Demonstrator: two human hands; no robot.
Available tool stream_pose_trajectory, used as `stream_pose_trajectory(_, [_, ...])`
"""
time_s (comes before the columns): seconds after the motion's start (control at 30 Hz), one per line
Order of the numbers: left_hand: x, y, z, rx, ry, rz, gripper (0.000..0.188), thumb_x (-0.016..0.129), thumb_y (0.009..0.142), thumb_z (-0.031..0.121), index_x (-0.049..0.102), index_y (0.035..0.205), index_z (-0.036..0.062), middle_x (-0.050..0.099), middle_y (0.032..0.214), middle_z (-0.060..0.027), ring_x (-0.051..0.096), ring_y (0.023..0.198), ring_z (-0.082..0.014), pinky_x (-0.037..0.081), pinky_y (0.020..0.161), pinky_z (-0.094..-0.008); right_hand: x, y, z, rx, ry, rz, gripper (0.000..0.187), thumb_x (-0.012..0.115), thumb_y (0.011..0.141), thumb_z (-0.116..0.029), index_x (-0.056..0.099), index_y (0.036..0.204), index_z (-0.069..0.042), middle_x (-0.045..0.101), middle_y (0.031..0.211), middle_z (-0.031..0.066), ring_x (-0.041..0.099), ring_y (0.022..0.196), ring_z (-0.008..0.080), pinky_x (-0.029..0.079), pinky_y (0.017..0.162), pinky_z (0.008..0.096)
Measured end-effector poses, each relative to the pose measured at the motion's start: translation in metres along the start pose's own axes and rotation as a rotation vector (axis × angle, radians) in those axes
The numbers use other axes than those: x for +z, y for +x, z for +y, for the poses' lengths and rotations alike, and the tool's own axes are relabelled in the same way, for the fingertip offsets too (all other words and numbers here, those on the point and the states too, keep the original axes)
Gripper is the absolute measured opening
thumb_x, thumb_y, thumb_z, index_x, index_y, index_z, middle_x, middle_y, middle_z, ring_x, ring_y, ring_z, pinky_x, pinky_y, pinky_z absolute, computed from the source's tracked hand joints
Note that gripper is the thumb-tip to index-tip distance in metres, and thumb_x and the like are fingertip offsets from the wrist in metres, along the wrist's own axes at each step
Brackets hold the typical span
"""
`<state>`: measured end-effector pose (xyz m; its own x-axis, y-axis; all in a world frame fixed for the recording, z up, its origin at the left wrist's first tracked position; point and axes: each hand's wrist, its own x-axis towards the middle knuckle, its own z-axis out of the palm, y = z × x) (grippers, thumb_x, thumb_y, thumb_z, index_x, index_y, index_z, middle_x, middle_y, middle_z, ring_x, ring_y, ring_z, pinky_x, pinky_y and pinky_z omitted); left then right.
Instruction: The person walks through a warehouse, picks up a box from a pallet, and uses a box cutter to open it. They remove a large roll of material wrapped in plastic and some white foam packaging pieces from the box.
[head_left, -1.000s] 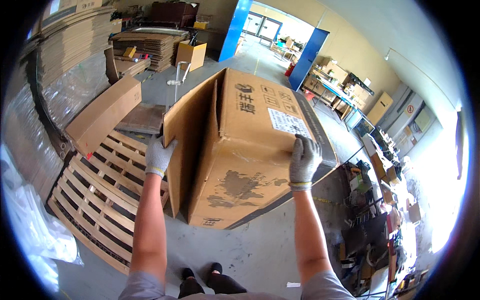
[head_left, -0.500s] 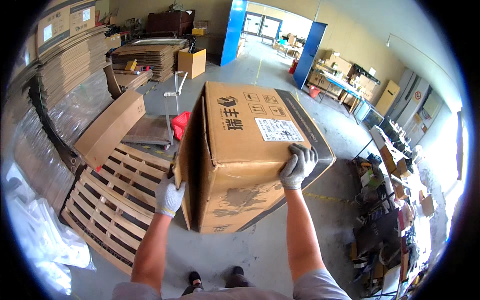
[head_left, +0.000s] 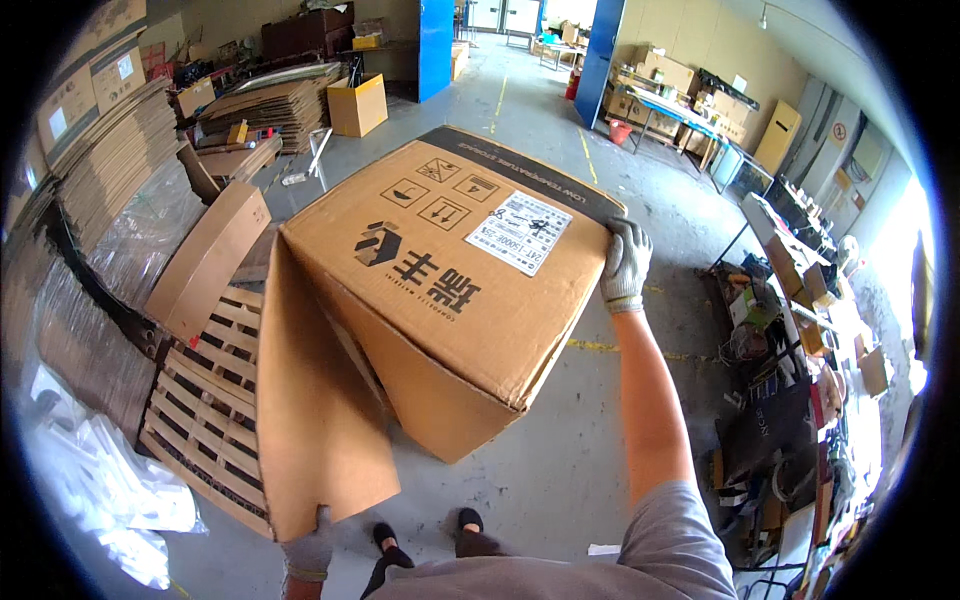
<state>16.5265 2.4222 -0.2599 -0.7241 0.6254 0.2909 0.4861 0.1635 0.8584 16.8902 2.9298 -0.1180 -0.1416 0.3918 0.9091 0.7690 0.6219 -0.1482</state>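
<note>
A large brown carton (head_left: 350, 300) with a dark band, printed symbols and a white label (head_left: 520, 232) is held tilted in front of me. Its open flap (head_left: 310, 410) hangs down on the left side. My left hand (head_left: 308, 556), in a grey glove, pinches the lower edge of that flap; most of its fingers are hidden behind the cardboard. At the carton's far right edge, my gloved right hand (head_left: 627, 265) grips with its fingers curled over the side. The inside of the carton is hidden from view.
Left of me lie a wooden pallet (head_left: 205, 400), a long narrow carton (head_left: 205, 265) and white plastic wrapping (head_left: 110, 480). Stacked flat cardboard (head_left: 115, 150) rises behind them. A cluttered workbench (head_left: 790, 320) lines the right side. Blue doors (head_left: 434, 50) stand open at the back.
The carton has turned, its printed top swinging round and its flap spreading wider on the left. My left hand has come down toward me with the flap; my right hand has shifted up and right.
</note>
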Motion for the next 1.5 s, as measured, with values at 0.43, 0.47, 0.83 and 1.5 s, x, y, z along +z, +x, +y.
stream_pose_trajectory(0.43, [-0.031, 0.019, 0.032, 0.199, 0.247, -0.099, 0.038, 0.074, 0.075, 0.008, 0.058, 0.106, -0.0060, 0.066, 0.094, -0.0210, 0.066, 0.087, -0.0351, 0.051, 0.078, -0.0428, -0.086, -0.076, -0.325, 0.077, 0.018, -0.353, 0.056, 0.065, 0.081, -0.027, 0.050, 0.132, -0.008, 0.045, 0.138, 0.0164, 0.042, 0.127, 0.0340, 0.023, 0.110, 0.0530])
stream_pose_trajectory(0.47, [-0.035, 0.025, 0.037, 0.223, 0.246, -0.080, 0.038, 0.074, 0.074, 0.009, 0.058, 0.105, -0.0054, 0.066, 0.090, -0.0209, 0.066, 0.083, -0.0368, 0.052, 0.075, -0.0426, -0.069, -0.079, -0.323, 0.096, -0.112, -0.252, 0.054, 0.064, 0.083, -0.028, 0.050, 0.133, -0.010, 0.047, 0.137, 0.0138, 0.044, 0.125, 0.0332, 0.022, 0.110, 0.0527])
stream_pose_trajectory(0.83, [-0.123, 0.040, -0.008, 0.139, 0.189, -0.195, 0.048, 0.078, 0.071, 0.012, 0.055, 0.112, 0.0039, 0.067, 0.094, -0.0145, 0.067, 0.086, -0.0274, 0.053, 0.073, -0.0367, -0.046, -0.068, -0.223, -0.168, -0.361, 0.077, 0.035, 0.050, 0.091, -0.033, 0.065, 0.111, -0.009, 0.064, 0.116, 0.0069, 0.058, 0.109, 0.0254, 0.032, 0.101, 0.0457])
stream_pose_trajectory(1.5, [-0.045, 0.313, -0.070, 0.072, 0.435, 0.741, 0.067, 0.067, 0.080, 0.001, 0.044, 0.141, 0.0190, 0.045, 0.130, -0.0286, 0.056, 0.108, -0.0417, 0.048, 0.089, -0.0432, -0.113, -0.097, -0.139, -0.084, -0.150, 0.110, 0.037, 0.045, 0.095, -0.032, 0.057, 0.108, 0.000, 0.059, 0.118, 0.0181, 0.053, 0.113, 0.0374, 0.033, 0.104, 0.0540])
